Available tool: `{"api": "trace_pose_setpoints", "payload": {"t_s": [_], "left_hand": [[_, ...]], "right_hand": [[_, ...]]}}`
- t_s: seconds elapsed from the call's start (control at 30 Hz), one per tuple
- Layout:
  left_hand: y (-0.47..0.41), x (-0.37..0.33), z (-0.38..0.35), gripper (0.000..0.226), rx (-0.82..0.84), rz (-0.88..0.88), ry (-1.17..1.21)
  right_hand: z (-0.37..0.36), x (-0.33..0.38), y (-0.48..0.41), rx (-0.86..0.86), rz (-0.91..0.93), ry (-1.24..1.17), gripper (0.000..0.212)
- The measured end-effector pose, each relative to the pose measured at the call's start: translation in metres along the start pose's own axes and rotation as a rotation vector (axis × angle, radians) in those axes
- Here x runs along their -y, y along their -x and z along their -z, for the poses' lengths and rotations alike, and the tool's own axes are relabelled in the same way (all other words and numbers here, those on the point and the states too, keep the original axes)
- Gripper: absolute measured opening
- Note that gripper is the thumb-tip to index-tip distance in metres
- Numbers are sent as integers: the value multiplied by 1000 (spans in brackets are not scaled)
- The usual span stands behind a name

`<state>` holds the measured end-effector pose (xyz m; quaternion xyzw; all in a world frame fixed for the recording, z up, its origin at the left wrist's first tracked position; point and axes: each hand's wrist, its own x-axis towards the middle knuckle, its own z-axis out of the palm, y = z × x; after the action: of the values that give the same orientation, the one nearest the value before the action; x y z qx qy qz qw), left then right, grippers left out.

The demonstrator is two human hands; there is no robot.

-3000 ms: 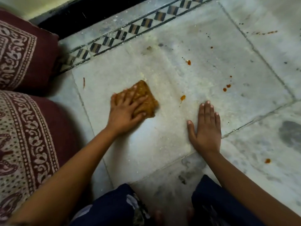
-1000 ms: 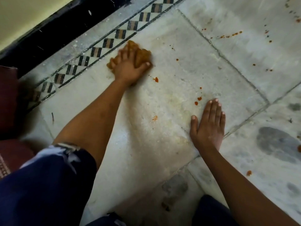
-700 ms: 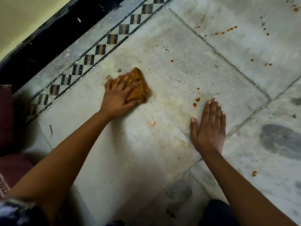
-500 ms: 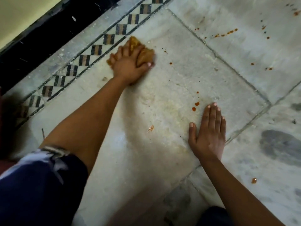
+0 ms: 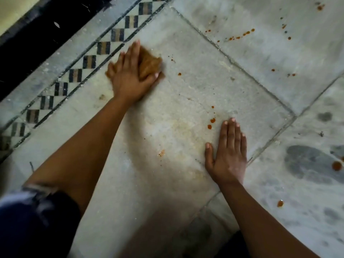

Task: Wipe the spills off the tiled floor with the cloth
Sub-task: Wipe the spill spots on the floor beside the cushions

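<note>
1. While the person is leaning over it, the tiled floor [image 5: 279, 211] is filling the head view, with its big pale centre tile [image 5: 176, 101] lying in the middle.
2. A checkered border strip [image 5: 89, 61] is running along the centre tile's far-left edge, and a black band [image 5: 28, 45] is lying beyond that.
3. A dark sleeve [image 5: 33, 226] is showing off the centre tile's near-left corner.
4. The right hand [image 5: 228, 155] is lying flat on the centre tile near its right edge, fingers straight and together, thumb spread, holding nothing.
5. The left hand [image 5: 128, 77], slightly blurred, is pressing down at the centre tile's far-left edge, fingers stretching nearly straight over the cloth and thumb splaying across its near side.
6. The cloth [image 5: 149, 64], a brownish-orange wad, is sitting on the centre tile under that palm, just beside the border strip, and is bulging out between fingers and thumb.
7. Orange-red spills [image 5: 212, 120] are dotting the centre tile just beyond the right fingertips; a single dot [image 5: 179, 74] is sitting just right of the cloth, a dotted trail [image 5: 240, 35] is crossing the slab past the centre tile's far edge, and a larger blob [image 5: 337, 165] is lying well off its right side.
</note>
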<state>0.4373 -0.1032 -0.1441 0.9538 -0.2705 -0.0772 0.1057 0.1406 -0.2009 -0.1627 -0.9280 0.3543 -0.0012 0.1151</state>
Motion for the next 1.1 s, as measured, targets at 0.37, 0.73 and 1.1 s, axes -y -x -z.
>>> {"api": "trace_pose_setpoints", "payload": {"t_s": [0.37,0.73,1.1], "left_hand": [[36,-14,-15,75,-6,-477,-62],[28,-79,-28,74,46,-566,-116],[-36,-138,-28,77,127,-361,-152]], "right_hand": [[1,2,0,10,-15,32,70],[2,2,0,18,-23,28,70],[1,1,2,12,-30,3,73]]}}
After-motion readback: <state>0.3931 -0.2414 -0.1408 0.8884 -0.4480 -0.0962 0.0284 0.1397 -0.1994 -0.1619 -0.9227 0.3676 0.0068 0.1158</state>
